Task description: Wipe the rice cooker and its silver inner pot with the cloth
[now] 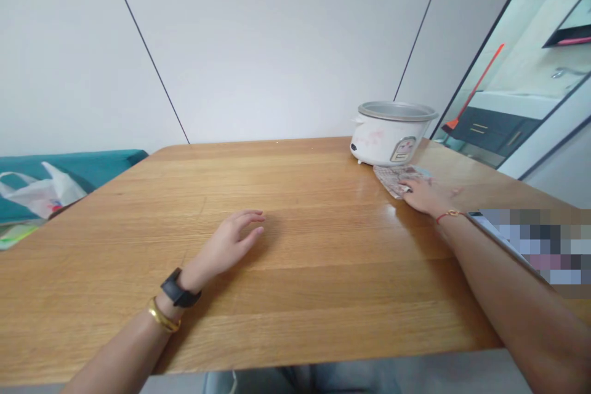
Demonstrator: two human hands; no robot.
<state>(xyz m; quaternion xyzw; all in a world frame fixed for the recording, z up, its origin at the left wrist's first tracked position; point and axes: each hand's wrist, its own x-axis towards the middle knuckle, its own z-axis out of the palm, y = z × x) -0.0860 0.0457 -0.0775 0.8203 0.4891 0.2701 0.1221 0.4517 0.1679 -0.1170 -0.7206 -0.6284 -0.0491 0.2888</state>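
My left hand (235,235) hovers just above or rests lightly on the wooden table (286,295), its thumb apart from gently bent fingers and nothing in it. Further off to the right, my right hand (422,195) is on a patterned, crumpled cloth (392,178), with the fingers bent over its near part. The cloth lies on the tabletop directly in front of a white rice cooker (373,138). That cooker stands upright without a lid, a grey rim round its top and a label on its front. Its inside bottom is hidden.
A pixelated flat object (540,252) lies on the table beside my right forearm. To the left, a white plastic bag (50,191) sits on a teal seat (113,166). A pale wall (277,43) rises behind the table, and an orange-handled broom (480,86) appears beyond the doorway.
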